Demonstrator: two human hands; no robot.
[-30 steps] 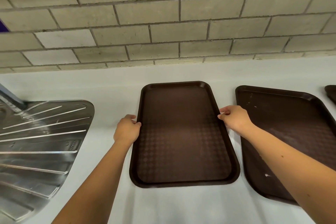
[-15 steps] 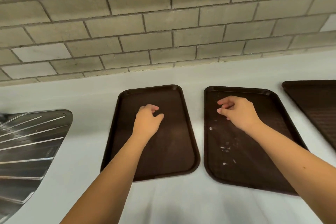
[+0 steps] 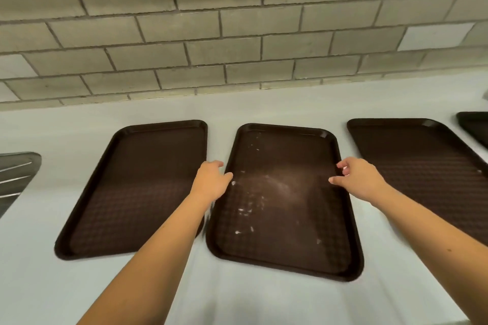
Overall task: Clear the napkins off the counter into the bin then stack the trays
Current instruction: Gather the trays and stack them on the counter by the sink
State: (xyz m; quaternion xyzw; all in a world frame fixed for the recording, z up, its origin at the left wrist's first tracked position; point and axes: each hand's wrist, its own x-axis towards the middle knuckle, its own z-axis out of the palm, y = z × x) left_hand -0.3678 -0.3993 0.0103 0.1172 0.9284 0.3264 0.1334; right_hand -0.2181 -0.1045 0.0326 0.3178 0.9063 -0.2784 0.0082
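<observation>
No napkins are lying on the desk (image 3: 264,298); the trays are still unstacked. Both hands, left (image 3: 211,182) and right (image 3: 361,182), are hovering released beside the middle tray (image 3: 285,219).

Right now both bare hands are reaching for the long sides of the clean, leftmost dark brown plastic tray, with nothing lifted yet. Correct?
Not quite. In the head view the left hand and right hand flank the crumb-speckled dark brown plastic tray, second from the left, not the clean leftmost tray. Nothing is lifted yet.
</observation>
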